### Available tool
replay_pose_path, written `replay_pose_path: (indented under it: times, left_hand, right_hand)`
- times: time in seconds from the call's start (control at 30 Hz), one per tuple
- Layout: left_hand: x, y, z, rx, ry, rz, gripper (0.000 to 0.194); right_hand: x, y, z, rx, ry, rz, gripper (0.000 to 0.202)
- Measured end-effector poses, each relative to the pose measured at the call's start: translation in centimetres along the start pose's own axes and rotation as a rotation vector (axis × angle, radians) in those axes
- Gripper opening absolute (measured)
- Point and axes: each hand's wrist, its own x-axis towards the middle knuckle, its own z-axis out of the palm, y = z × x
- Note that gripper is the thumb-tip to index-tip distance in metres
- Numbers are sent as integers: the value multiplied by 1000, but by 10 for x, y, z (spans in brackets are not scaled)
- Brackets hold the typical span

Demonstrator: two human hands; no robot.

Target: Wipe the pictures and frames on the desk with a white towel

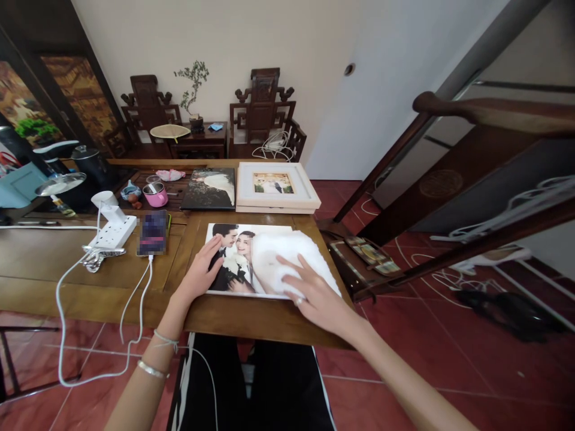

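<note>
A wedding photo panel (233, 272) lies flat near the front edge of the wooden table, showing a couple with a white bouquet. My left hand (202, 272) rests on its left side, fingers stretched out along the edge. A fluffy white cloth (291, 254) covers the panel's right part. On top of this cloth lies my right hand (312, 293), its fingers spread and a ring on one of them. The panel's lower right corner is hidden under the cloth and hand.
Behind the panel sit a white framed photo (245, 179) and a dark photo album (209, 191). Leftward are a phone (153, 232), a white power strip (117, 232), cables and a pink cup (155, 194). A wooden chair (404, 191) stands at the right.
</note>
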Motion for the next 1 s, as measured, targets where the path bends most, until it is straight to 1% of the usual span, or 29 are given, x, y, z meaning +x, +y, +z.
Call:
replay_pose_path:
  times: [0.07,0.13,0.23,0.33,0.47,0.53,0.6,0.67,0.73,0.8,0.93,1.0]
  left_hand:
    - [0,0,0,3,-4,1,49]
    - [0,0,1,4,-6,3,48]
    - [0,0,1,6,-4,9,48]
    - [0,0,0,9,-4,24,48]
    - [0,-1,-1,5,-12,35,48]
    - [0,-2,-1,-1,-15,26,47]
    - [1,-3,0,-9,-15,13,47]
    - [1,-4,0,-15,-10,3,47]
    - [1,-4,1,-14,-9,0,48]
    - [1,-4,2,-11,-9,2,48]
    - [0,-5,3,-6,-11,12,48]
    - [0,-5,3,-6,-12,22,48]
  right_hand:
    - [-19,-19,-3,17,-31,-35,21]
    - [-29,-31,-5,44,-57,-67,21]
    - [-27,-32,-5,79,-68,-81,22]
    - [-7,-15,-2,77,-48,-51,21]
    - [35,20,3,34,-28,-20,24]
    - [57,36,6,11,7,32,25]
    - [73,47,9,0,46,91,26]
    - [79,50,11,-1,67,105,26]
    - [74,45,11,0,67,79,24]
    - [58,32,9,8,45,40,23]
    - [14,-11,4,46,-15,-4,21]
    - [-3,-30,2,72,-48,-48,23]
